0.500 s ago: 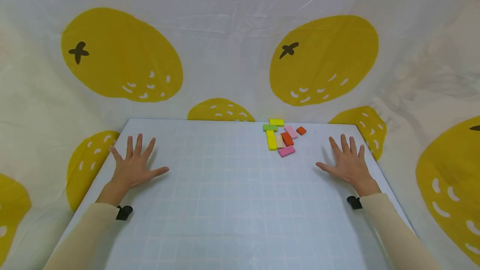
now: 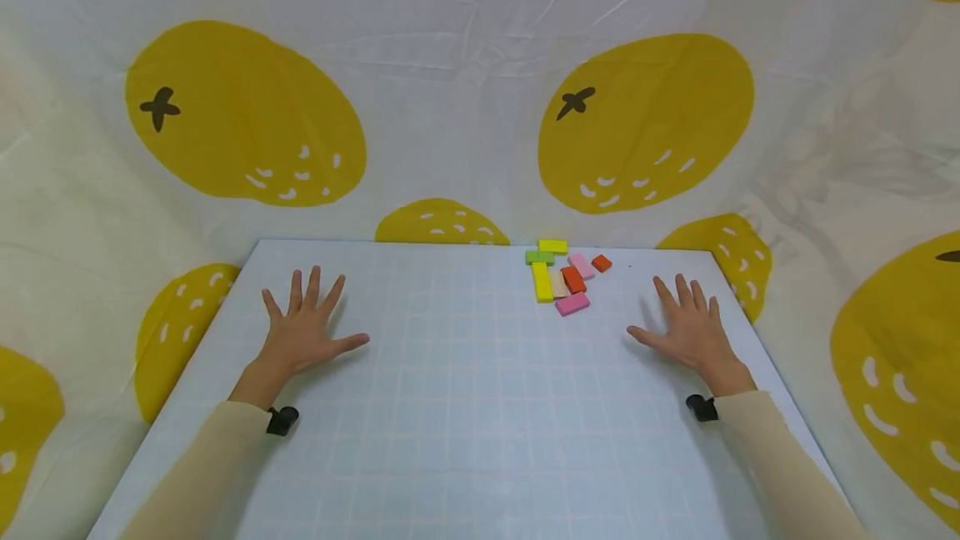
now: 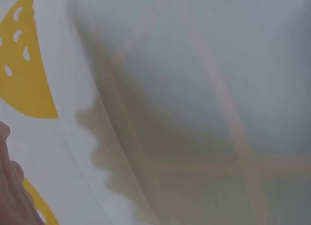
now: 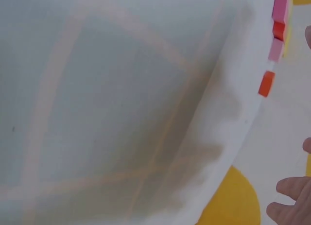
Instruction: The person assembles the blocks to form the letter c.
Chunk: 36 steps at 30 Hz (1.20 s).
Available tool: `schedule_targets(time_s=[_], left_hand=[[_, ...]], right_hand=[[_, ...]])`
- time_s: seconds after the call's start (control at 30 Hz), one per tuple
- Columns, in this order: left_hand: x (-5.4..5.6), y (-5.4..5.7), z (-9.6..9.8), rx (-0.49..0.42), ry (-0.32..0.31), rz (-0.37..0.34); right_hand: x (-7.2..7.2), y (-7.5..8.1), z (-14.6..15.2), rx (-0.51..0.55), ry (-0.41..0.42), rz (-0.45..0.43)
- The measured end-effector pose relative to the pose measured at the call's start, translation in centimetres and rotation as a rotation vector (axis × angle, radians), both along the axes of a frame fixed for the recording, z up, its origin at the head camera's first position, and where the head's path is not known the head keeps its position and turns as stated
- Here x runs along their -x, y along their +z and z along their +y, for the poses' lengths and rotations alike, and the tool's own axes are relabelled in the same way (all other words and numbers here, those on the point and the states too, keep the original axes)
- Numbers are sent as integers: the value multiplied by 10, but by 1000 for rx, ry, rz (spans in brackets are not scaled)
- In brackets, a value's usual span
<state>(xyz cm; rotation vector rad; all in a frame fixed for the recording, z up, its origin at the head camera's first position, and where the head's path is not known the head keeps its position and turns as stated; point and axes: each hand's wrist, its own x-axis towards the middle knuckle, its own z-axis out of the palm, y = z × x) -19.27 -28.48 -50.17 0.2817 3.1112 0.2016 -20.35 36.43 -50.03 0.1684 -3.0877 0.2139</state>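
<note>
Over the left part of the white table (image 2: 465,407), my left hand (image 2: 300,338) is spread with its fingers straight and holds nothing. On the other side my right hand (image 2: 690,333) is spread the same way, its palm facing down and a shadow beneath it. Nearest to it lies a loose group of small blocks: a small orange block (image 2: 602,263), two pink ones, the lower a pink block (image 2: 572,304), a red block (image 2: 573,279), a beige block (image 2: 558,283), a long yellow block (image 2: 543,282), a green block (image 2: 540,257) and another yellow block (image 2: 552,247).
Pale grid lines cover the tabletop. Behind the table's far edge and along its sides hangs a white cloth (image 2: 450,107) printed with large yellow fruits (image 2: 247,115). Each wrist wears a black device, such as the left wrist camera (image 2: 282,421).
My left hand has shifted to the right, towards the table's middle. The right hand has moved slightly left. Both stay spread, and the blocks lie as before.
</note>
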Motion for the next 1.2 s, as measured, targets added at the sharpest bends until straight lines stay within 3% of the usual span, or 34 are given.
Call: schedule_targets(time_s=[0.47,0.87,1.2], left_hand=[[6,-7,43,-13,-71,39],[18,-5,99,-125,-93,2],[34,-6,146,-118,-170,20]], right_hand=[[2,-4,-16,77,7,-16],[9,-3,-26,78,7,-18],[12,-5,-29,70,24,-16]])
